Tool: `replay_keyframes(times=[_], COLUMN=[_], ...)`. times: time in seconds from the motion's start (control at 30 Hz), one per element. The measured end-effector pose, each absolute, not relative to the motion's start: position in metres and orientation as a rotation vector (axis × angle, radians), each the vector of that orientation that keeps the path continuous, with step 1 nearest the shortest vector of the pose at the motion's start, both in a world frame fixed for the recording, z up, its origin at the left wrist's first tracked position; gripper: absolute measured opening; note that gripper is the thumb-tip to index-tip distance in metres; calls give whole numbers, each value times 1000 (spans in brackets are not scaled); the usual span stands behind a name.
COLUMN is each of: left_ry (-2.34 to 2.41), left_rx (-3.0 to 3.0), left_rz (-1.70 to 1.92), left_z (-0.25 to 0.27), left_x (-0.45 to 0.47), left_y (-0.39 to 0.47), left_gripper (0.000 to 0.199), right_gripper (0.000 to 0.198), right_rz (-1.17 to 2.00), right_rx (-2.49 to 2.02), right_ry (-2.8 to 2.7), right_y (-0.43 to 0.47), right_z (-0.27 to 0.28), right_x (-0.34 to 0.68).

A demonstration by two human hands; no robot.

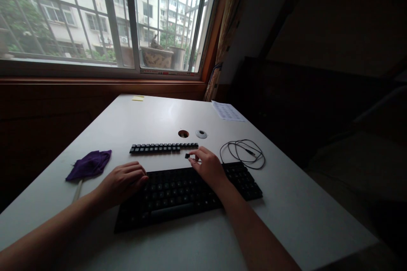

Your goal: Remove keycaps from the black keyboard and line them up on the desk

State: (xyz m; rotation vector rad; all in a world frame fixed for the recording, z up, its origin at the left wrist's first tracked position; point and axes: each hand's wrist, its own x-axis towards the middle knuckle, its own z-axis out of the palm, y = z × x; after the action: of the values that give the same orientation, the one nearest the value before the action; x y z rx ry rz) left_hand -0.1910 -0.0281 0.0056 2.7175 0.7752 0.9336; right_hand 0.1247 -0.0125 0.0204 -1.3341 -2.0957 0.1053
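A black computer keyboard (pixel 171 192) lies at a slant on the white table. My left hand (pixel 124 180) is on its upper left corner, fingers bent together over the edge. Above the keyboard, my right hand (pixel 206 165) pinches a small black keycap (pixel 187 156) between thumb and fingertips. Just behind that keycap, loose black keycaps (pixel 155 148) stand in two rows, the front row shorter at its right end. The keyboard's top row looks dark, and I cannot tell which keys are off there.
A coiled black cable (pixel 243 154) lies behind the keyboard's right end. Left of my left hand are a purple cloth (pixel 89 165) and a pale stick-like thing (pixel 77 190). Farther back are a round table hole (pixel 183 134), its cover (pixel 201 134), a printed sheet (pixel 228 111) and yellow notes (pixel 138 98).
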Motion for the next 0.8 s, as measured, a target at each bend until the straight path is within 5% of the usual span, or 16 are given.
replay_keyframes(times=[0.8], left_ry=[824], left_rx=[2653], left_rz=[1009], left_z=[8], left_x=[-187], left_y=[-29], left_gripper=[20], right_gripper=[12], right_rz=[215], right_rx=[-1563], right_ry=[-2129], right_y=[-1], right_z=[9], right_x=[130])
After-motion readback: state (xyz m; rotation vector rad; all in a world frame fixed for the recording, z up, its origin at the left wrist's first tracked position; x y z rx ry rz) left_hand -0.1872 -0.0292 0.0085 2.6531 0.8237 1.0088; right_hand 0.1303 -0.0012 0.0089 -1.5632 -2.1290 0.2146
